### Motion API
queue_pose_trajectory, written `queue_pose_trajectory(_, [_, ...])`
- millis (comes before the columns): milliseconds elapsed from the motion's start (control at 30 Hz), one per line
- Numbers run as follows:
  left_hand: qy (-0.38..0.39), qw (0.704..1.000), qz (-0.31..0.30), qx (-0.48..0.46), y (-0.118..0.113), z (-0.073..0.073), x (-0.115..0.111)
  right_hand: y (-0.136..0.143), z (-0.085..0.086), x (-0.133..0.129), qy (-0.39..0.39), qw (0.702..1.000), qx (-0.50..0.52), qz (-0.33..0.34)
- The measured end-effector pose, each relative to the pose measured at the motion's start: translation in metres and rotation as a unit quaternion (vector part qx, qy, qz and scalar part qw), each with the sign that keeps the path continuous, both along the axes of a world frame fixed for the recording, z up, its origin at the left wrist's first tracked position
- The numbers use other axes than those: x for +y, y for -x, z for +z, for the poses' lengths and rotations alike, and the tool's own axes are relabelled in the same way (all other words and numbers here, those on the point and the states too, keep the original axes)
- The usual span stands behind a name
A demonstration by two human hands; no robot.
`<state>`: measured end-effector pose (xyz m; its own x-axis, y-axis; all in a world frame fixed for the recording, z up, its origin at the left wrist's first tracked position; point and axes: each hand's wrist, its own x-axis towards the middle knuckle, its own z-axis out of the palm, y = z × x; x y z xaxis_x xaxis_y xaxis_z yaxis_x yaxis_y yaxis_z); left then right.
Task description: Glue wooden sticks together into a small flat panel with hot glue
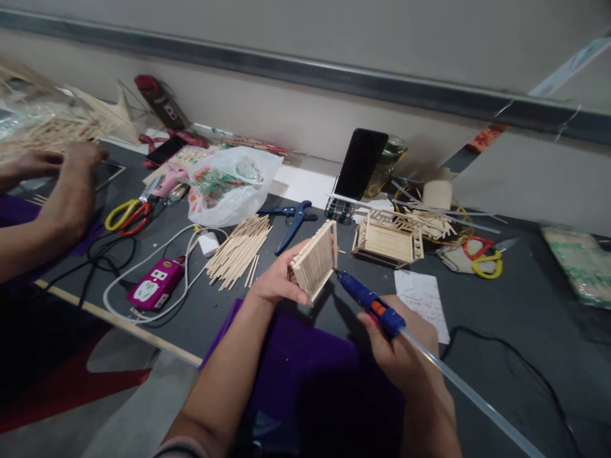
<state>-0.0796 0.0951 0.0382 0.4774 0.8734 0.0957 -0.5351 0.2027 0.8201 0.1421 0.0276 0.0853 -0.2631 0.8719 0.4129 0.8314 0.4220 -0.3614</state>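
Note:
My left hand (281, 280) holds a small panel of wooden sticks (315, 264) tilted upright, fingers behind it and thumb at its lower edge. In my right hand (405, 350) is a blue glue gun (367, 302) with an orange part; a long clear glue stick (472, 388) sticks out of its back. The gun's nozzle is at the panel's right edge; whether it touches cannot be made out. Behind and to the right stands a small stick-built frame (389, 242). Loose wooden sticks (241, 251) lie in a pile left of the panel.
A blue cutter (296, 226), plastic bag (233, 184), purple power strip (155, 286) with cables and scissors (128, 215) are to the left. Another person's hands (76, 184) work at far left. A phone (360, 165) stands behind; paper (422, 302) and more scissors (484, 257) lie right.

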Motion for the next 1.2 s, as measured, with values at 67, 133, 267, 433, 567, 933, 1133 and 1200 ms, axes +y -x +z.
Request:
queue_pose_trajectory(67, [0.007, 1.0, 0.006, 0.001, -0.0004, -0.0018, 0.0002, 0.001, -0.0014, -0.0009, -0.003, 1.0, -0.002, 0.003])
queue_pose_trajectory(133, [0.015, 1.0, 0.014, 0.002, -0.0009, -0.0033, 0.0001, 0.0019, -0.0021, -0.0016, -0.011, 1.0, -0.008, 0.007])
queue_pose_trajectory(267, [0.027, 0.999, 0.021, 0.015, -0.0011, -0.004, -0.0001, 0.0037, -0.0018, -0.0024, -0.03, 0.999, -0.025, 0.013])
queue_pose_trajectory(433, [0.025, 0.999, 0.029, 0.014, -0.0011, -0.0035, -0.0001, 0.004, -0.0026, -0.0024, -0.038, 0.999, -0.022, 0.016])
queue_pose_trajectory(567, [0.027, 0.999, 0.034, 0.007, -0.0007, -0.0036, -0.0003, 0.0021, -0.004, -0.0023, -0.033, 0.999, -0.013, 0.021])
queue_pose_trajectory(933, [0.025, 0.998, 0.048, 0.011, 0.0008, -0.0039, -0.0004, -0.0006, -0.0013, -0.0005, -0.01, 1.0, 0.001, 0.013])
queue_pose_trajectory(1133, [0.016, 0.999, 0.049, 0.008, 0.0001, -0.0025, 0.0002, -0.0019, -0.0017, -0.0009, -0.011, 1.0, 0.007, 0.025])
queue_pose_trajectory(1200, [0.007, 0.999, 0.052, 0.003, -0.0002, -0.0023, 0.0003, -0.0023, -0.0011, -0.001, -0.009, 1.0, 0.007, 0.028])
